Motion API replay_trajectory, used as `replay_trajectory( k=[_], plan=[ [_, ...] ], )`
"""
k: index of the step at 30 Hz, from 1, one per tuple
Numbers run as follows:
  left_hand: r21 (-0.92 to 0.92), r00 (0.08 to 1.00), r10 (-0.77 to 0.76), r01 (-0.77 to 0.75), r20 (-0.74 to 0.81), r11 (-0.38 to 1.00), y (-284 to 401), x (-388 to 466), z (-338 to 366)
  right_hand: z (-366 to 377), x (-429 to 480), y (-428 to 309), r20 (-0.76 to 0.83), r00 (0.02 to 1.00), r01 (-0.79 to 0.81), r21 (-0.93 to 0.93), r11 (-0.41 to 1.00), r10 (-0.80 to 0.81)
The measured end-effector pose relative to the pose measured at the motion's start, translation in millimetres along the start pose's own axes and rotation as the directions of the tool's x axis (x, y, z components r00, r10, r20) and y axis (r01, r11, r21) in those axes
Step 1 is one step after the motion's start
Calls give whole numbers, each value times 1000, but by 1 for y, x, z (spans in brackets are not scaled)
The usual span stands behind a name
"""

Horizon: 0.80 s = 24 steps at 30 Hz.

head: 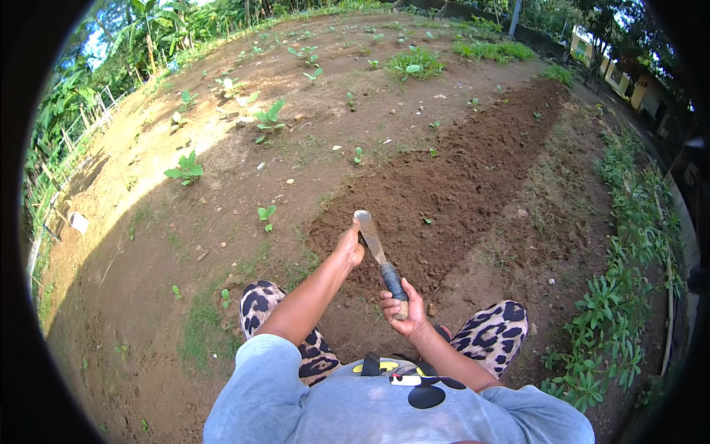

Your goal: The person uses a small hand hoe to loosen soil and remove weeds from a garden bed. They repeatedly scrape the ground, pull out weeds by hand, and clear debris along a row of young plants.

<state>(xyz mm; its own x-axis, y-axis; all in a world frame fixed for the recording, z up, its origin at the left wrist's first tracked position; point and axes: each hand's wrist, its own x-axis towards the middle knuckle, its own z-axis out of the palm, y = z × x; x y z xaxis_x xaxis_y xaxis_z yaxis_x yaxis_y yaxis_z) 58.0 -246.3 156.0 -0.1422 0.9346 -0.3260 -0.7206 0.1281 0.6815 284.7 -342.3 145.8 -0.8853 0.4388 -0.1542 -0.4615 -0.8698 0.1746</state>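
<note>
A hand tool with a flat, soil-marked metal blade (372, 238) and a dark wrapped handle (392, 282) is held up in front of me. My right hand (406, 312) is closed around the lower end of the handle, where bare wood shows. At the blade's far end, my left hand (350, 246) touches its left edge with the fingertips; the fingers behind the blade are partly hidden. Below and beyond the tool lies loose, dark dug soil (432, 222).
Small leafy seedlings (266, 213) dot the firmer ground ahead and to the left. Grass tufts (415, 64) stand farther off. Dense green plants (602, 327) line the right side. A white container (78, 222) lies at far left, near a stick fence (69, 141).
</note>
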Motion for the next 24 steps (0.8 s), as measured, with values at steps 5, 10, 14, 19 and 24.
replay_trajectory(
  k=[5, 10, 14, 19, 24],
  plan=[
    [-39, 1000, -8, 8, 14, 999, -8, 24, -21, 0, 2, -2, -25, 999, 44, -102, 994, -47],
    [-145, 989, -39, 18, -144, 989, -10, 30, -17, -1, 5, 1, -50, 991, 111, -239, 965, -127],
    [-291, 970, -34, -39, -241, 956, -13, 13, 5, -1, 7, 8, -15, 986, 158, -211, 965, -165],
    [-166, 946, 63, -121, -318, 979, -18, -6, 25, 1, 9, 10, -18, 982, 184, -156, 970, -189],
    [-132, 989, 35, -54, -141, 990, -18, -4, 16, 2, 10, 6, -32, 980, 188, -155, 970, -195]
  ],
)
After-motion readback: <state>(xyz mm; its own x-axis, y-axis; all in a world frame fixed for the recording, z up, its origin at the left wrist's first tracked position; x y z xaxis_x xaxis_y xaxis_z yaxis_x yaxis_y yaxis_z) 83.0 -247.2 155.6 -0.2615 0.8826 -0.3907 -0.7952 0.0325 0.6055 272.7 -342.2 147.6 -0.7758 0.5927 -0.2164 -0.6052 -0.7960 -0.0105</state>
